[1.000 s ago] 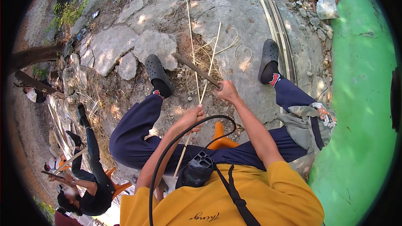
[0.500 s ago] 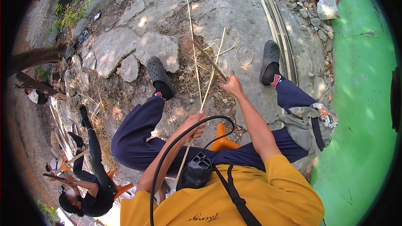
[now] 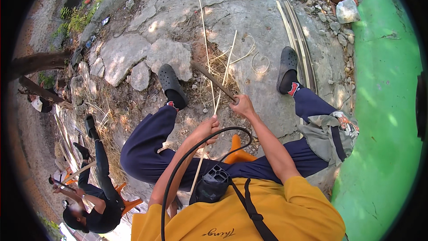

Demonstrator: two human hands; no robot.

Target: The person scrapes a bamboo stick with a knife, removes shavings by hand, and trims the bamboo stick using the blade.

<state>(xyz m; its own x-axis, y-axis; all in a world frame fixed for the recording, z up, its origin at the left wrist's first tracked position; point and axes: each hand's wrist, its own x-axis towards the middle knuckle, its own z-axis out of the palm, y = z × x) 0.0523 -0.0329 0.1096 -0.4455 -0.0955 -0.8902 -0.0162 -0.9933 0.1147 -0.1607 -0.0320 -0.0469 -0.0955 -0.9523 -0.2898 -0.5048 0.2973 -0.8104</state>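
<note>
My left hand point(image 3: 205, 130) is closed around a pale bamboo strip point(image 3: 196, 172), whose lower end runs back beside my waist. Beyond the fist the strip forks into two thin lengths, a left one point(image 3: 204, 31) and a right one point(image 3: 230, 53), in a narrow V. In my right hand point(image 3: 244, 106), wrapped around its near end, is a long, narrow, dark-bladed knife point(image 3: 214, 80). Its blade slants away to the left across both lengths, a short way beyond my left fist. Whether the edge touches the strip cannot be told.
Curled shavings point(image 3: 260, 62) and straw lie on the cracked concrete point(image 3: 249, 9) between my feet. Long strips point(image 3: 298, 40) rest beside my right shoe. A black cable point(image 3: 178, 156) loops over my left forearm. Another person point(image 3: 96, 196) sits at lower left, holding a strip and a tool.
My right hand has drawn the knife nearer to me and slightly left, closer to my left fist. The left hand keeps its grip on the strip, almost unmoved.
</note>
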